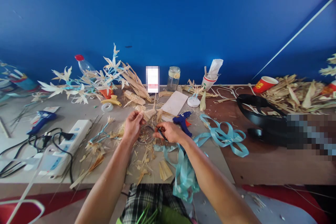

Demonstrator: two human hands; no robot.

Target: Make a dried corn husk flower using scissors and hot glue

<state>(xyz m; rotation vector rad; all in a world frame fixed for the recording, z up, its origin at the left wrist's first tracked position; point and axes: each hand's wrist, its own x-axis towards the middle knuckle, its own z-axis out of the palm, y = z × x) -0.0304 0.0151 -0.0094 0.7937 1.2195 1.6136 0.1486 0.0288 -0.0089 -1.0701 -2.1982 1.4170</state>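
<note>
My left hand (133, 124) pinches a piece of pale dried corn husk (149, 113) between thumb and fingertips, just above the table. To its right, my right hand (170, 132) is closed around a slim dark tool that looks like scissors (163, 135), pointing at the husk. Its tips are too small to make out. Husk scraps (143, 161) litter the board below both hands. A blue glue gun (183, 122) lies just beyond my right wrist. Light-blue ribbon (185, 171) trails under my right forearm and over the table's front edge.
A white power strip (75, 147) with black cords lies at left, near another blue glue gun (43, 120). Husk flowers (86, 84), a glass jar (173, 79) and a paper cup (209, 81) line the back. At right are a black headset-like object (262, 119) and a person's blurred-out part.
</note>
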